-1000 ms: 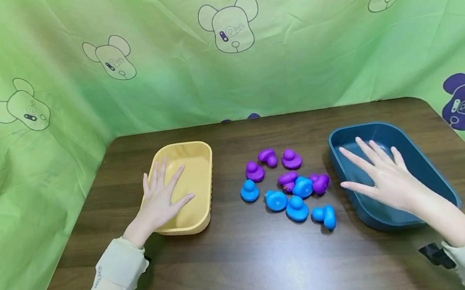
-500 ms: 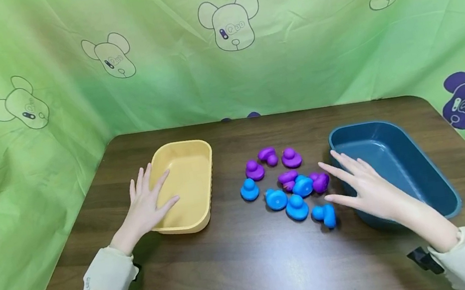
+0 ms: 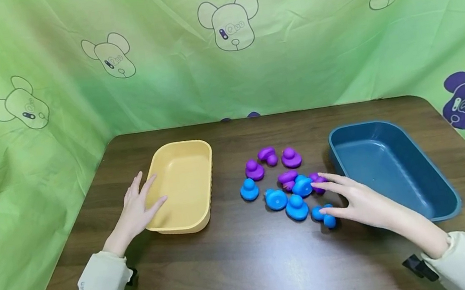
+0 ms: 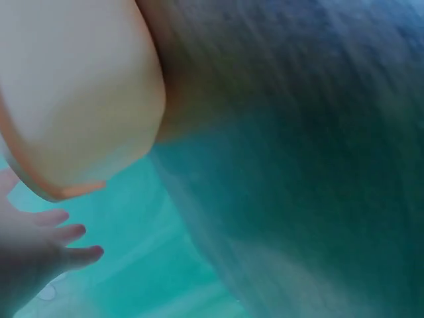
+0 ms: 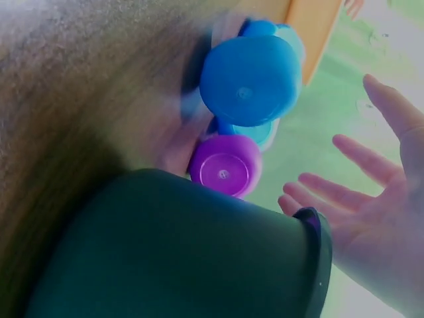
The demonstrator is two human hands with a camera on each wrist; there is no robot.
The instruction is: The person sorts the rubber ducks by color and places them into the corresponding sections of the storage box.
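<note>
My left hand [image 3: 132, 212], fingers spread, is over the left edge of a yellow tray [image 3: 191, 187] and holds nothing. My right hand [image 3: 357, 200] reaches in from the right, fingers apart, across the near-left wall of a dark blue tray [image 3: 401, 174]. Its thumb overlaps a blue duck-like toy [image 3: 329, 222] lying on its side, while its fingertips overlap a purple duck-like toy [image 3: 318, 187]. In the right wrist view the hand is empty, apart from a blue toy [image 5: 252, 79] and a purple toy [image 5: 226, 165] beside the blue tray's wall.
Several more blue toys [image 3: 297, 208] and purple toys [image 3: 291, 158] lie between the trays on the brown wooden table [image 3: 253, 273]. A green cloth [image 3: 177, 83] printed with bear heads hangs behind the table and at both sides.
My right hand has moved left from over the blue tray to the toys. My left hand has drawn left, from over the yellow tray's middle to its edge. The toys have stayed put.
</note>
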